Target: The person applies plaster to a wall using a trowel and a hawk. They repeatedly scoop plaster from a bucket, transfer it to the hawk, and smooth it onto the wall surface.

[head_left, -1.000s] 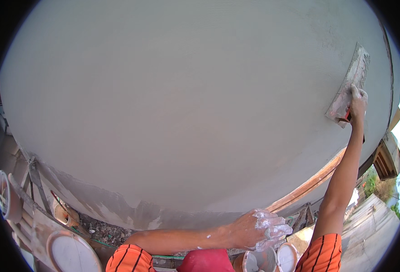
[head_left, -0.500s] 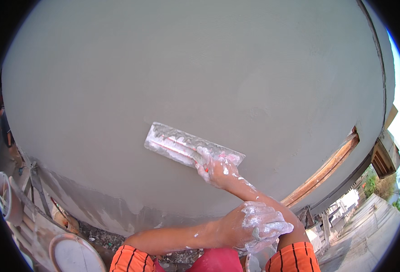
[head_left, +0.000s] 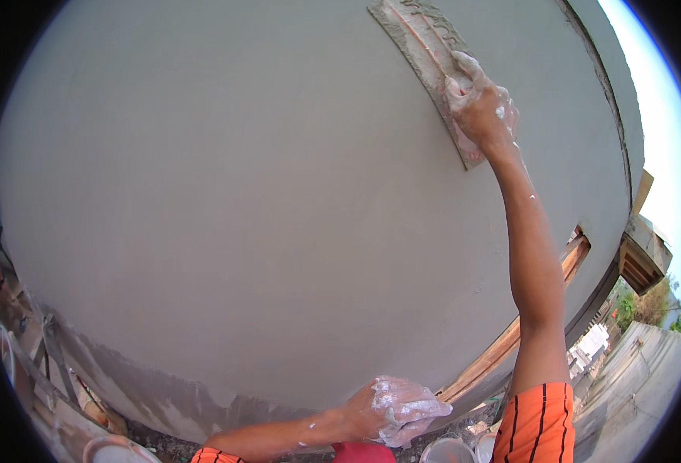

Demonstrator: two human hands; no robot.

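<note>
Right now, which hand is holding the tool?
The right hand, raised high, grips the trowel against the grey wall. The plaster-smeared left hand stays low, without it.

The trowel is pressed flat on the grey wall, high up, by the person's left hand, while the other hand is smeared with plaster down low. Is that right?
Not quite: the head view shows the right hand pressing the trowel on the grey wall. The left hand is the plaster-smeared one, down low.

View: single head-worn fisheye camera | Facing: forward onto the grey plastered wall (head_left: 279, 201), tilted slightly downward | Range: close, wall filled most of frame | Edges: straight lines bent near rim; own forearms entered from lower edge | Shared coverage: none, one view only
</note>
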